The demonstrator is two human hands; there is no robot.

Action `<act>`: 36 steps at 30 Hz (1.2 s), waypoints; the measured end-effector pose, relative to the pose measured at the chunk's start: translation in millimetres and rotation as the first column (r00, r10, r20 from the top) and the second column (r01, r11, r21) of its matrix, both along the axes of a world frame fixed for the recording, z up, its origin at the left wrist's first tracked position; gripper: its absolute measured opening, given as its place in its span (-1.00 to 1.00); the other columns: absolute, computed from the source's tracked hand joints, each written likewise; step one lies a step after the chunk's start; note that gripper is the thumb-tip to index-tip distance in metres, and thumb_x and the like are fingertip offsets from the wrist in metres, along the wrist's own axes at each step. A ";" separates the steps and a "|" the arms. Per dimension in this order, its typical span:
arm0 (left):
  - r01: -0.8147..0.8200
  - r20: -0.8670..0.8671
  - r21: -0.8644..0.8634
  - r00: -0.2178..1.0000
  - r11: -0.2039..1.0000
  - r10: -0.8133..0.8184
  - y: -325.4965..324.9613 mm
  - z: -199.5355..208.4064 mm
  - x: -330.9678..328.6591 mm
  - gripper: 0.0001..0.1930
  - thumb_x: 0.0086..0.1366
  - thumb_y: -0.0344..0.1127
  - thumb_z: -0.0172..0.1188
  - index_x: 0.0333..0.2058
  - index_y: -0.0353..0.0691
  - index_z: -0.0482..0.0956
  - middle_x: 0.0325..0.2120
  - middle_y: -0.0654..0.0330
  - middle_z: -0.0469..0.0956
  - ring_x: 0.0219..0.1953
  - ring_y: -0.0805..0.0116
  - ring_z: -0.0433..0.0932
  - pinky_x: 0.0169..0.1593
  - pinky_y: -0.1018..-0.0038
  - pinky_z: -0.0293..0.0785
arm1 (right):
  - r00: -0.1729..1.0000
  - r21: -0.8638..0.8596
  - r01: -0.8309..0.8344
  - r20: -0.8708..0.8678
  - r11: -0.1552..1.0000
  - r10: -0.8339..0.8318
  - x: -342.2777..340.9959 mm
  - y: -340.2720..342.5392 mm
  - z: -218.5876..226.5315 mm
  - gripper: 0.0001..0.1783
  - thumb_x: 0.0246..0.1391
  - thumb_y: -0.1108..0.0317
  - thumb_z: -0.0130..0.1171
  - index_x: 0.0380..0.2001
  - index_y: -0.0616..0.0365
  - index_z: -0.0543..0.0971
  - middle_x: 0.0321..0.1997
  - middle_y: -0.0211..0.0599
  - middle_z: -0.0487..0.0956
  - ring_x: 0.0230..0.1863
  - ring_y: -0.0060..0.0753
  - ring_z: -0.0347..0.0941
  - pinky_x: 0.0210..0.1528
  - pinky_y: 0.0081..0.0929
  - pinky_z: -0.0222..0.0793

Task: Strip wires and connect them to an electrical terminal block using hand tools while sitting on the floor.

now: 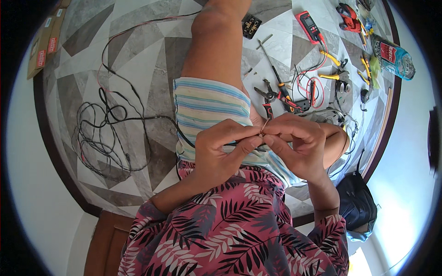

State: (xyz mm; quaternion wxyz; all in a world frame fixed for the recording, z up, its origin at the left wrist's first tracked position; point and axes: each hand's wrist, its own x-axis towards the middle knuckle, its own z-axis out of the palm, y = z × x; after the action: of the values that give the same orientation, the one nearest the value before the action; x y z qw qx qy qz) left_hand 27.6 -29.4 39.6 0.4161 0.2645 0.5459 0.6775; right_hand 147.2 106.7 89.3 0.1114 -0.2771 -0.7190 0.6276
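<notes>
Pinching with thumb and forefinger, the left hand (216, 146) grasps the lower part of a thin, copper-coloured wire (264, 126). The right hand (301, 141) grips the same wire in a like pinch, its fingertips just beside those of the left. The wire is located between the two hands, above the lap, with a short free end rising past the fingertips. Whether it is one conductor or several strands together cannot be determined; the fingers cover most of it.

Handling is judged to call for a firm left pinch as anchor, close to the point being worked, with small rolling motions from the right fingertips. Even pressure should keep fine strands lying together; a hard pull or sharp bend could break them. Checking for stray strands is advisable.

A black cable (159, 117) passes over the striped shorts (209, 103) toward the left hand; its end is hidden. Slack should be left in it, so that no drag reaches the pinch. Further left lies a tangle of looped cable (109, 123). Ahead, on the tiled floor (152, 50), lie pliers with red-and-black handles (270, 97), a long screwdriver (276, 75) and a red meter (307, 25).
</notes>
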 end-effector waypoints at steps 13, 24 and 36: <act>-0.029 -0.225 0.042 0.974 0.999 0.038 -1.9 2.4 2.0 -0.74 0.02 -0.56 0.39 -0.26 -0.27 0.66 -0.43 0.15 0.62 -0.45 0.40 0.58 -0.40 0.55 0.45 | 0.998 0.135 -0.066 0.026 0.989 0.063 0.7 0.6 10.1 -0.88 -0.12 0.67 0.27 -0.43 0.32 0.60 -0.49 -0.26 0.57 -0.51 -0.57 0.48 -0.47 -0.63 0.36; 0.005 0.022 0.002 1.000 1.000 -0.005 -3.8 11.3 3.4 -0.79 0.05 -0.59 0.35 -0.29 -0.26 0.66 -0.41 0.13 0.65 -0.39 0.42 0.62 -0.34 0.55 0.50 | 0.995 0.181 -0.099 0.052 0.978 0.091 2.2 -0.4 20.1 -0.85 -0.17 0.68 0.28 -0.44 0.31 0.60 -0.50 -0.24 0.57 -0.51 -0.52 0.50 -0.48 -0.61 0.37; 0.091 0.101 -0.108 0.992 0.990 -0.080 -2.7 16.7 -1.5 -0.79 0.12 -0.50 0.34 -0.22 -0.29 0.66 -0.42 0.12 0.65 -0.38 0.45 0.62 -0.34 0.60 0.47 | 0.986 0.280 -0.153 0.110 0.948 0.127 -0.9 -0.1 28.8 -0.85 -0.17 0.69 0.27 -0.44 0.33 0.60 -0.50 -0.20 0.57 -0.52 -0.43 0.51 -0.49 -0.57 0.38</act>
State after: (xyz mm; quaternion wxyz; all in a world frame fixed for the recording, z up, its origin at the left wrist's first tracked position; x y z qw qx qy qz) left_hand 26.2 -32.1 56.3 0.4851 0.2308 0.5504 0.6391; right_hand 146.3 106.6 118.1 0.0730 -0.2344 -0.8247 0.5095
